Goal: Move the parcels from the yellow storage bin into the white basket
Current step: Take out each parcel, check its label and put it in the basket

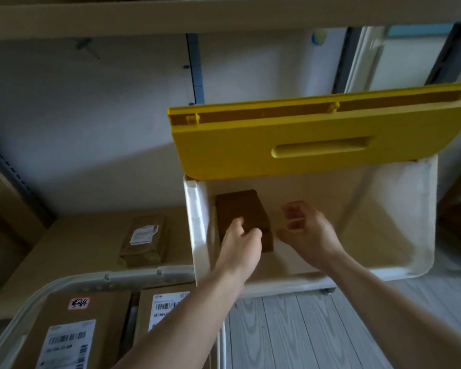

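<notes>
Head view: yellow-lidded white plastic storage bin (423, 209) at centre right, lid (317, 145) raised. Small brown cardboard parcel (240, 211) lies inside at the bin's left wall. Left hand (241, 241) reaches in, fingers curled over the parcel's near edge, gripping it. Right hand (308, 230) hovers just right of the parcel, fingers loosely spread, holding nothing. White basket (96, 278), lower left of the frame, holds labelled cardboard boxes (83, 328).

- One view only, from the person's head, looking forward and steeply down.
- It sits close above the storage bin (330, 219), whose raised yellow lid (317, 145) fills the upper right.
- Both forearms enter from the bottom edge.
- The wide lens bends the shelf (91, 235) and the white basket (96, 278) at lower left.
</notes>
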### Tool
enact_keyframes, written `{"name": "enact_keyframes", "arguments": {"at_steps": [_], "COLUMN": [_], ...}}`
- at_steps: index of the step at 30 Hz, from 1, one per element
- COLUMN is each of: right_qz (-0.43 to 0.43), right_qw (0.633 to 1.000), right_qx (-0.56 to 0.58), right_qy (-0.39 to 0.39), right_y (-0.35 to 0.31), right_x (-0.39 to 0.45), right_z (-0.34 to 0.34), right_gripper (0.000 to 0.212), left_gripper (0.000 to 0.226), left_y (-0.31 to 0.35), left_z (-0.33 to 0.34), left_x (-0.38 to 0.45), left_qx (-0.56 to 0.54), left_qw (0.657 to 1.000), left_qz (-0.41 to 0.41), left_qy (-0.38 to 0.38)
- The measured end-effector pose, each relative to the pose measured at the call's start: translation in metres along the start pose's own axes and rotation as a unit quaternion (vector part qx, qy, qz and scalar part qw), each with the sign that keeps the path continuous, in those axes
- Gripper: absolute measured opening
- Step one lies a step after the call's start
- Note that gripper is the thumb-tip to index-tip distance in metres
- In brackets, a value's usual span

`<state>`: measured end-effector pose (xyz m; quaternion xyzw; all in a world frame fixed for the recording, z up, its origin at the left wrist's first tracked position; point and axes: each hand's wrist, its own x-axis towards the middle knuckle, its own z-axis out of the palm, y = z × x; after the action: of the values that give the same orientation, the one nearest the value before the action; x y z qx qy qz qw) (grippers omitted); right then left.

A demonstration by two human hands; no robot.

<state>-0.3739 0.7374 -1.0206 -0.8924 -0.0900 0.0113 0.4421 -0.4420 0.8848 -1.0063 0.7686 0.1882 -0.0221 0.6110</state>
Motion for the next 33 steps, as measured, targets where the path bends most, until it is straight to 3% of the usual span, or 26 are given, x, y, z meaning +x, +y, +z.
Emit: {"name": "enact_keyframes", "arguments": {"at_steps": [6, 8, 12, 14, 23, 27, 29, 33], "right_qz": [0.09, 0.107, 0.146, 0.162, 0.23, 0.255, 0.262, 0.261], "right_qw": [0.991, 0.988, 0.982, 0.979, 0.966, 0.951, 0.943, 0.913], "right_qx": [0.029, 0.054, 0.054, 0.064, 0.121, 0.155, 0.182, 0.301], "right_qy": [-0.091, -0.099, -0.107, -0.11, 0.006, 0.085, 0.094, 0.087], "right_y": [0.009, 0.011, 0.019, 0.024, 0.037, 0.038, 0.035, 0.014], "right_x": [0.033, 0.042, 0.06, 0.068, 0.086, 0.082, 0.08, 0.072], "right_z": [0.03, 0.042, 0.059, 0.065, 0.065, 0.051, 0.043, 0.022], "right_gripper": [0.05, 0.046, 0.062, 0.055, 0.029, 0.04, 0.039, 0.017], "left_gripper": [0.052, 0.056, 0.061, 0.058, 0.044, 0.038, 0.037, 0.034], "left_y": [-0.004, -0.006, -0.013, -0.015, -0.013, -0.007, -0.002, 0.005], "left_z": [0.026, 0.031, 0.036, 0.036, 0.039, 0.038, 0.038, 0.035], "left_x": [0.048, 0.06, 0.077, 0.084, 0.089, 0.08, 0.074, 0.055], "left_qx": [0.045, 0.074, 0.095, 0.106, 0.107, 0.089, 0.097, 0.095], "left_qw": [0.995, 0.989, 0.984, 0.981, 0.98, 0.979, 0.979, 0.98], "left_qz": [-0.07, -0.09, -0.112, -0.118, -0.089, -0.068, -0.053, -0.025], "left_qy": [0.062, 0.087, 0.101, 0.112, 0.145, 0.168, 0.172, 0.175]}}
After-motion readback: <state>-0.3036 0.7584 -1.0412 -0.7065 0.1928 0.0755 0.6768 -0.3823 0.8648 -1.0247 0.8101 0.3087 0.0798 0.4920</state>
